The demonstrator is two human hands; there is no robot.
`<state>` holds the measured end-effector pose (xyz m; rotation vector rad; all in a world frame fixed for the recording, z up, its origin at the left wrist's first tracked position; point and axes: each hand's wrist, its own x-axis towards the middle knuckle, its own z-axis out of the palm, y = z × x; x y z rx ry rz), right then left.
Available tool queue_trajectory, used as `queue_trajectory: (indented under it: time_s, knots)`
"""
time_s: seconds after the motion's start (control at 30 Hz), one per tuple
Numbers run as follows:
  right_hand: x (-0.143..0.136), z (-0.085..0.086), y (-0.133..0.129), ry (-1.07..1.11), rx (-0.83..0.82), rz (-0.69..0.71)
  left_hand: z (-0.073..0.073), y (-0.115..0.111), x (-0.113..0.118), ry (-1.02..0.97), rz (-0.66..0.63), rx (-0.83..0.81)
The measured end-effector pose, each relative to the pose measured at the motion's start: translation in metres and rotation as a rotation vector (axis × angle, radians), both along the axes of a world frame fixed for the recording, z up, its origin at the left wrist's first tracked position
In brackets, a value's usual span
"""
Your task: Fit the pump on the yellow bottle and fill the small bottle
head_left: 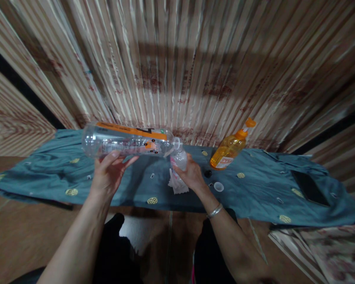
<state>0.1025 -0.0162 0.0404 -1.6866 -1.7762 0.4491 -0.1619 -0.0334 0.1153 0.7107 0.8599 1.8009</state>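
My left hand (109, 171) holds a large clear plastic bottle (127, 142) with an orange and grey label from below. This bottle lies nearly level in the air, its neck pointing right. My right hand (189, 173) is wrapped round a small clear bottle (179, 159) with pink marks, which stands roughly upright. The large bottle's mouth is at the top of the small bottle; whether they touch I cannot tell. A crumpled white tissue (178, 186) lies at the small bottle's base. To the right are a small black cap (207, 173) and a whitish round cap (218, 186).
A bottle of orange-yellow liquid (227, 152) with an orange top stands at the back right. A dark phone (310, 188) lies farther right on the teal cloth (136, 193). Behind the cloth hangs a striped curtain (177, 71). Tiled floor shows below.
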Motion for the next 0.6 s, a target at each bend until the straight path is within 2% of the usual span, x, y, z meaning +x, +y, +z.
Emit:
queue_trajectory:
  time_s: [0.6]
  knots:
    - [-0.0016,0.0042,-0.0018,-0.001,-0.01,-0.002,0.0083,-0.0033,0.0053,-0.011,0.013,-0.023]
